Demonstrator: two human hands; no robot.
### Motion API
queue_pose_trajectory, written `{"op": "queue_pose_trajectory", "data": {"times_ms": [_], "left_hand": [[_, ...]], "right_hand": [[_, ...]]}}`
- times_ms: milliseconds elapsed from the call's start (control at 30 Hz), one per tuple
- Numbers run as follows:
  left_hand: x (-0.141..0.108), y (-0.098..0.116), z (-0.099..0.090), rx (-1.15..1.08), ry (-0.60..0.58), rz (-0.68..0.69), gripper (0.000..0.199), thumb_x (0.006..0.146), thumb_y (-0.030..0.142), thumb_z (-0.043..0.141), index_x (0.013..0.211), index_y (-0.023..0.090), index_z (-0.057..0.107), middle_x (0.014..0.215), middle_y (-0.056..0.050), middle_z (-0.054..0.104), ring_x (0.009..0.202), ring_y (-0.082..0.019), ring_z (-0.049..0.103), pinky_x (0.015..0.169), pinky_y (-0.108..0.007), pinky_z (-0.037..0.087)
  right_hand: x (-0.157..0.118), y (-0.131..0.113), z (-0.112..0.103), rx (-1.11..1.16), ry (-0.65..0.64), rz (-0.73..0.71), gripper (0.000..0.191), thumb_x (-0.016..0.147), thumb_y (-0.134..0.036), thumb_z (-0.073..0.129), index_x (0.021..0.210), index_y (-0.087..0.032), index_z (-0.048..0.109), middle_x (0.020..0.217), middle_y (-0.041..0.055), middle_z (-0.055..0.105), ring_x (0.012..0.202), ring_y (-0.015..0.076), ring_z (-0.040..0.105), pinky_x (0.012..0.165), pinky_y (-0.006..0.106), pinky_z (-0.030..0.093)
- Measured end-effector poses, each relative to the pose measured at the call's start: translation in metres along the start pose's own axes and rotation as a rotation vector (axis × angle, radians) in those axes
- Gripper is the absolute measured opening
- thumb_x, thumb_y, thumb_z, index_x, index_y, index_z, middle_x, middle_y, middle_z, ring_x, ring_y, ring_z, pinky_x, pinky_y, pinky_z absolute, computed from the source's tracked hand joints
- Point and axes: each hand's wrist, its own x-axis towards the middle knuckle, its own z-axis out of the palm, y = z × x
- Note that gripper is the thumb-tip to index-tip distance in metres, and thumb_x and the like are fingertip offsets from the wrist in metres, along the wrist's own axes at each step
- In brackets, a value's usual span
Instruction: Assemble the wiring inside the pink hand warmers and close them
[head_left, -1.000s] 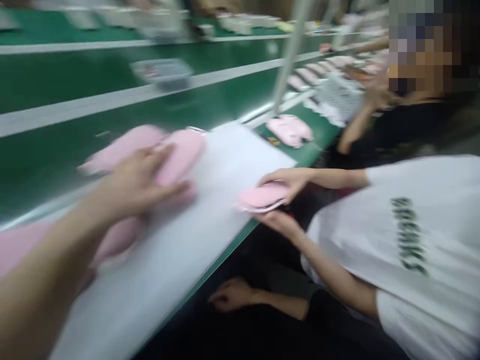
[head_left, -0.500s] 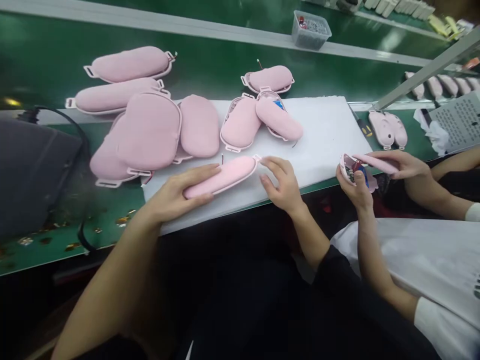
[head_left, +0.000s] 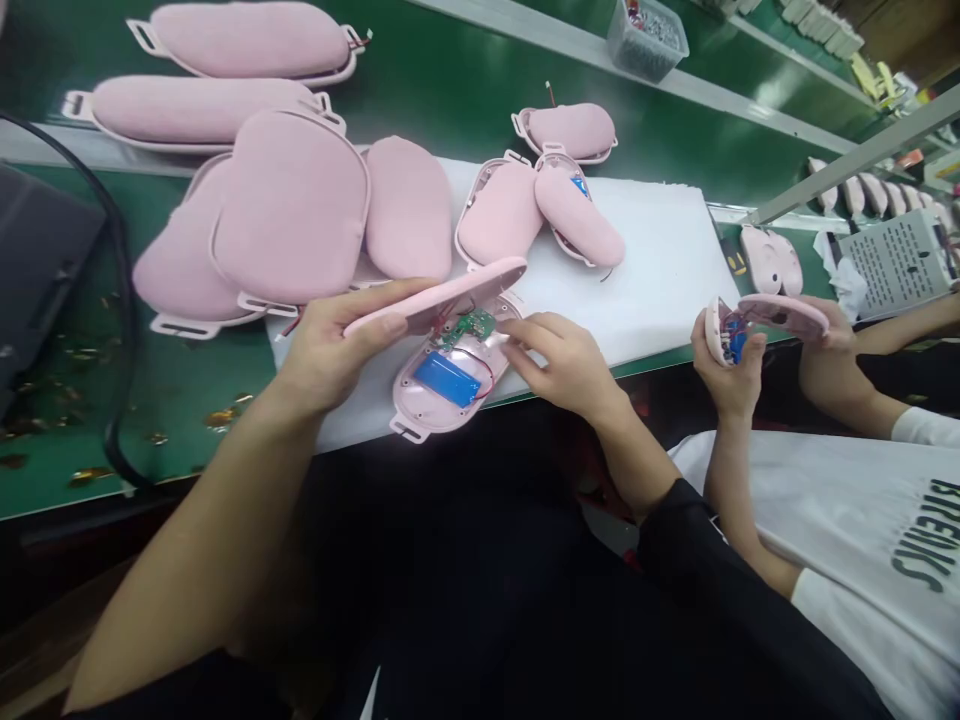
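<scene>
- At the near edge of the one white mat [head_left: 652, 250] sits one pink base [head_left: 421, 402], open side up; lying in it are one blue block [head_left: 448, 378] and one green circuit board [head_left: 474, 326], with thin wires beside them.
- One pink cover [head_left: 450, 288] stands tilted above that base, hiding part of it.
- The left hand [head_left: 322, 350] is closed around the cover's near end, thumb on one side and fingers on the other.
- The right hand [head_left: 566, 365] has its fingers bent and tips close together at the base's right rim, beside the board; I cannot tell whether they pinch anything small.
- To the left are five pink cases [head_left: 292, 210]: two long ones at the back, three overlapping in front.
- Behind the base are three more pink cases [head_left: 499, 210], bunched together; the cover of one sits askew, and blue shows inside.
- On the green shelf above stands one clear bin [head_left: 646, 45] of small parts.
- To the right, a co-worker's two hands [head_left: 727, 368] hold one opened pink case [head_left: 787, 313], something blue inside it.
- Past the mat's far right corner, two pink shells [head_left: 763, 262] lie side by side.
</scene>
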Motion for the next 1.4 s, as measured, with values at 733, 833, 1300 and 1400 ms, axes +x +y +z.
{"op": "queue_pose_trajectory", "data": {"times_ms": [733, 833, 1300, 1400], "left_hand": [[0.032, 0.041, 0.045, -0.113, 0.192, -0.134, 0.05, 0.088, 0.049, 0.073, 0.128, 0.019, 0.081, 0.119, -0.004, 0.081, 0.112, -0.028, 0.074, 0.103, -0.035, 0.061], [0.051, 0.041, 0.043, -0.101, 0.081, -0.159, 0.048, 0.086, 0.047, 0.075, 0.125, 0.02, 0.083, 0.113, -0.005, 0.081, 0.107, -0.029, 0.075, 0.105, -0.042, 0.061], [0.059, 0.04, 0.04, -0.109, 0.157, -0.159, 0.04, 0.082, 0.048, 0.079, 0.114, 0.024, 0.084, 0.113, 0.001, 0.083, 0.103, -0.024, 0.075, 0.098, -0.038, 0.065], [0.061, 0.038, 0.04, -0.116, 0.159, -0.152, 0.04, 0.084, 0.046, 0.076, 0.115, 0.022, 0.084, 0.113, -0.001, 0.082, 0.104, -0.025, 0.076, 0.096, -0.036, 0.065]], "right_hand": [[0.035, -0.014, -0.008, 0.832, -0.111, 0.527, 0.026, 0.096, -0.041, 0.063, 0.081, -0.02, 0.059, 0.075, -0.0012, 0.069, 0.06, 0.0092, 0.063, 0.057, 0.021, 0.053], [0.019, -0.007, -0.011, 0.966, -0.078, 0.59, 0.036, 0.096, -0.054, 0.072, 0.088, -0.021, 0.058, 0.077, -0.0023, 0.074, 0.058, 0.008, 0.067, 0.056, 0.019, 0.056], [0.016, 0.013, -0.004, 0.033, 0.088, -0.058, 0.014, 0.103, -0.013, 0.067, 0.104, -0.021, 0.078, 0.104, 0.0033, 0.084, 0.097, 0.0189, 0.076, 0.092, 0.033, 0.062], [0.012, 0.01, -0.007, 0.152, 0.069, 0.015, 0.008, 0.1, -0.015, 0.072, 0.098, -0.02, 0.078, 0.099, 0.0026, 0.084, 0.092, 0.017, 0.077, 0.088, 0.03, 0.062]]}}
